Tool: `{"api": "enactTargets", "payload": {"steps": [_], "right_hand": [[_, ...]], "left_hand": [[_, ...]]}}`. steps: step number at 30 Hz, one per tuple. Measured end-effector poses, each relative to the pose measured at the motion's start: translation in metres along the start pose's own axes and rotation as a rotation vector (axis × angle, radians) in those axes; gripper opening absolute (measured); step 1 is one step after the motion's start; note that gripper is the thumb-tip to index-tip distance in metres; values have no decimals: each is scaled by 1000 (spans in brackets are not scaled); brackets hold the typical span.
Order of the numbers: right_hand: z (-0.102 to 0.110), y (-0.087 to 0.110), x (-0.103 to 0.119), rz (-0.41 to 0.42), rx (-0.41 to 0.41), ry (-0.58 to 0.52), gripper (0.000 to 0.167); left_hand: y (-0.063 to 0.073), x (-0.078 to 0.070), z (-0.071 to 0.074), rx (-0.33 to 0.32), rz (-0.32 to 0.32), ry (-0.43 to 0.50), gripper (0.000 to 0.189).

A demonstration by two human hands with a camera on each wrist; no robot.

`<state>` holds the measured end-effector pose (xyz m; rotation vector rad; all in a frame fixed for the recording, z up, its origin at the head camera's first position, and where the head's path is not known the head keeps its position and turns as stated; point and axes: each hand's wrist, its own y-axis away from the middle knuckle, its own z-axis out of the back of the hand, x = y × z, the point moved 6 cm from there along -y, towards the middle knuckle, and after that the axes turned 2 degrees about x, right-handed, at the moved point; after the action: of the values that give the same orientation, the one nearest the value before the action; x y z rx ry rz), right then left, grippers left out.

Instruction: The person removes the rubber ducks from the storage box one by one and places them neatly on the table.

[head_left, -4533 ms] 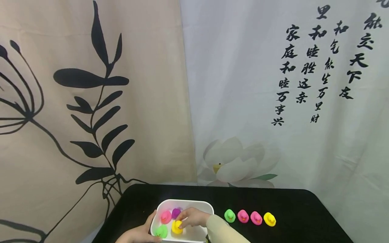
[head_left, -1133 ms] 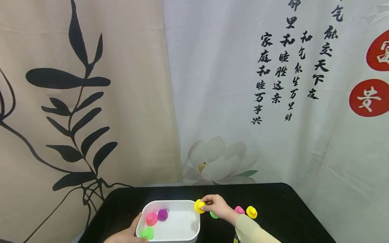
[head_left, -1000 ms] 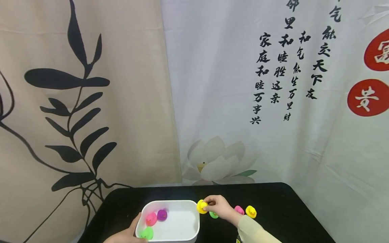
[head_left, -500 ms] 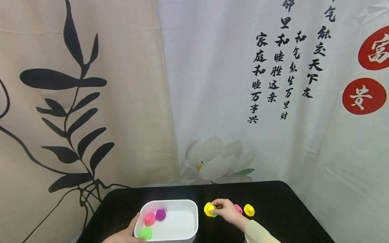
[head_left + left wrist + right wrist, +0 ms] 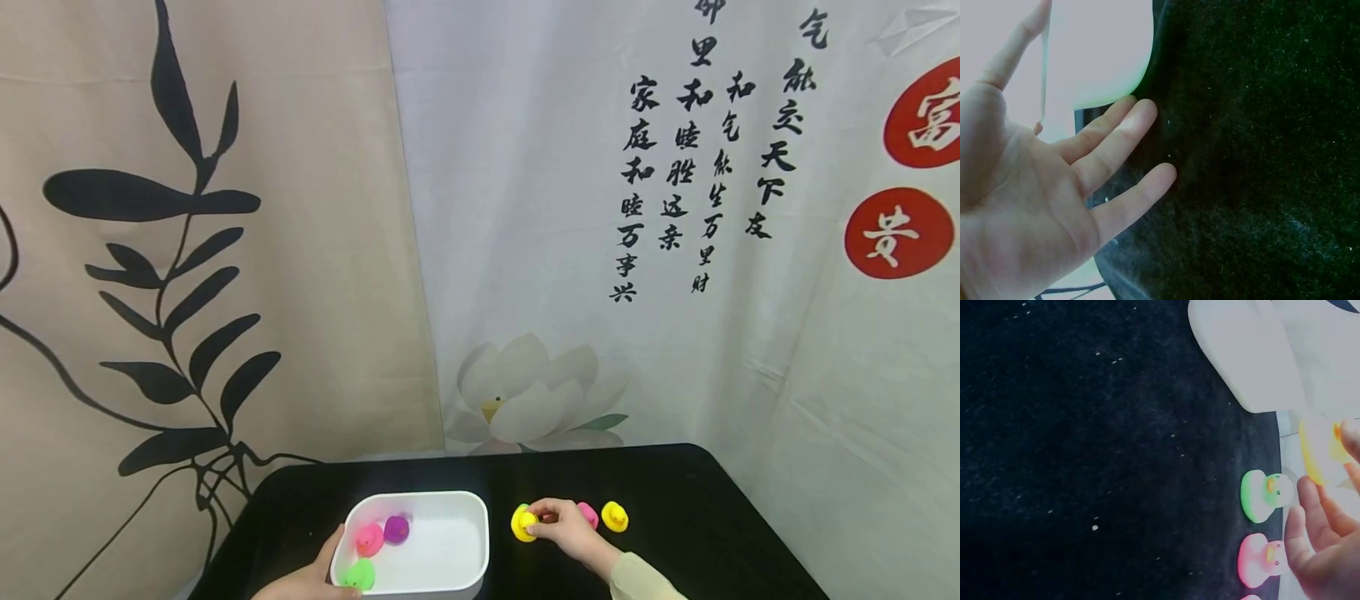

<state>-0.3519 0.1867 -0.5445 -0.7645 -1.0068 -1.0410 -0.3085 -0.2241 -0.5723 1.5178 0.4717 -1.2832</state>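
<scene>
My right hand (image 5: 566,527) pinches a yellow rubber duck (image 5: 522,523) between thumb and fingers, right of the white tray (image 5: 486,542). A green duck (image 5: 1257,495) stands on the table beside it, mostly hidden in the head view. My left hand (image 5: 306,578) holds the tray's near left corner, with thumb at the front rim and a finger along the side; in the left wrist view its other fingers (image 5: 1132,200) spread out fairly straight. Inside the tray sit a pink duck (image 5: 369,540), a purple toy (image 5: 397,530) and a green duck (image 5: 359,575).
The black table (image 5: 720,542) has a second yellow duck (image 5: 615,517) to the right of my hand. A pink duck (image 5: 588,514) is partly behind the hand; another shows cut off in the right wrist view. A printed curtain (image 5: 525,208) hangs behind the table.
My right hand has lifted the yellow duck out of the tray, carried it right and brought it beside the green duck. The head view has turned right; my left hand stays at the tray.
</scene>
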Motion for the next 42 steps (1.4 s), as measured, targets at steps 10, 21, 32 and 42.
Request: {"api": "enactTargets", "payload": {"steps": [10, 21, 32, 42], "right_hand": [[-1, 7, -17, 11, 11, -8, 31], [-3, 11, -33, -33, 30, -60, 33], [-13, 19, -41, -9, 36, -94, 28], [-15, 18, -46, -42, 53, -97, 29]], "left_hand": [[4, -3, 0, -13, -1, -51, 113], [3, -5, 2, -22, -7, -76, 109], [-1, -1, 4, -15, -2, -53, 108], [-1, -5, 3, -1, -20, -55, 105]]}}
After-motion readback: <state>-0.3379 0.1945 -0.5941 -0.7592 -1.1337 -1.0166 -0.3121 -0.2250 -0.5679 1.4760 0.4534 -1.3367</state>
